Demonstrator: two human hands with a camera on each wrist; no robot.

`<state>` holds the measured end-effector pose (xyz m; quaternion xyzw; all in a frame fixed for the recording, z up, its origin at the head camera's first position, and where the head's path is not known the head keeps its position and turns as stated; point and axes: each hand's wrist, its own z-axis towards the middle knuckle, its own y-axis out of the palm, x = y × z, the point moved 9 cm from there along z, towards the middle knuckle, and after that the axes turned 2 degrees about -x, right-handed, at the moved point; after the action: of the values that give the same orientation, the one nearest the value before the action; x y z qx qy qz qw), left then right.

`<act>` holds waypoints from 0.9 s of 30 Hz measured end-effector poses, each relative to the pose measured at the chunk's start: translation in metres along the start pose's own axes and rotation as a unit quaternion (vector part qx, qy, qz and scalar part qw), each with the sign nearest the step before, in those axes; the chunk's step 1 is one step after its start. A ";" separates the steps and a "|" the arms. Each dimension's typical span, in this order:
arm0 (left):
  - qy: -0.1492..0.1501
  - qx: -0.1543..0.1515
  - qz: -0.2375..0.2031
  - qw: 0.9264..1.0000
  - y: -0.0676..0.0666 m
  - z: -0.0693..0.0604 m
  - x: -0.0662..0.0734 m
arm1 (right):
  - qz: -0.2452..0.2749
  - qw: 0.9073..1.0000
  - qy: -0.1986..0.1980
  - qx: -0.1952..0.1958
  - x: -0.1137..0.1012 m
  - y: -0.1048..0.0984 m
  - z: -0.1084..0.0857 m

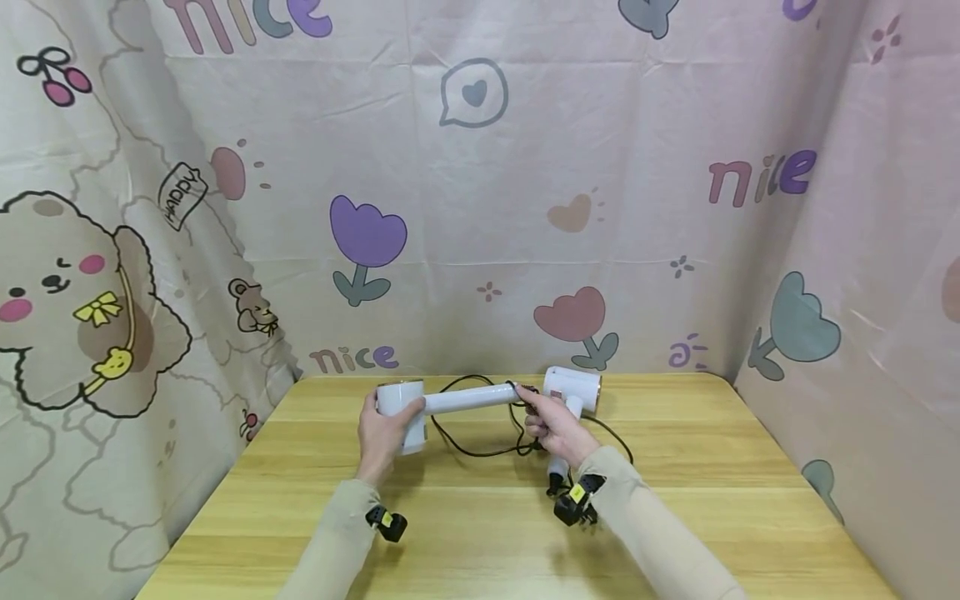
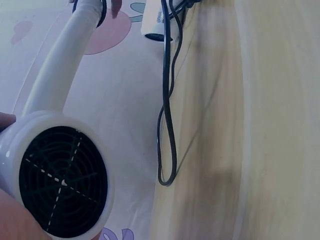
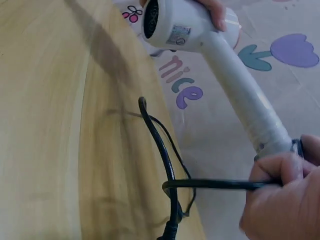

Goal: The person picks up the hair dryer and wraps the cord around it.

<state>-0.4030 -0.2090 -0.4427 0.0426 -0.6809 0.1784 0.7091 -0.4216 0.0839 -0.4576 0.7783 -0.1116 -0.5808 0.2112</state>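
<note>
A white hair dryer is held above the table between both hands. My left hand grips its head, whose dark round grille shows in the left wrist view. At the handle's end, my right hand pinches the black cord against the handle. The cord hangs in loops between the hands. A second white hair dryer stands behind the right hand, its lower part partly hidden by that hand.
The wooden table reaches back to a patterned curtain, which also hangs at both sides. Below the right wrist lies a black plug or cord bundle, partly hidden by the wrist camera.
</note>
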 end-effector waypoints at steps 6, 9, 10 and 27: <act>-0.001 -0.006 0.004 1.000 0.003 -0.002 -0.002 | 0.003 0.995 0.054 -0.084 0.009 0.010 -0.003; -0.004 -0.007 -0.006 1.000 0.004 -0.001 -0.003 | -0.004 0.994 0.046 -0.103 0.009 0.013 -0.004; -0.006 -0.007 -0.009 1.000 0.004 -0.001 -0.004 | -0.008 0.993 0.039 -0.108 0.008 0.014 -0.005; -0.045 -0.034 -0.063 0.996 0.012 0.000 -0.016 | -0.107 0.982 -0.047 -0.146 0.003 0.015 -0.008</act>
<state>-0.4070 -0.2012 -0.4607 0.0693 -0.7137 0.1079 0.6886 -0.4126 0.0714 -0.4514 0.7183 0.0485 -0.6458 0.2542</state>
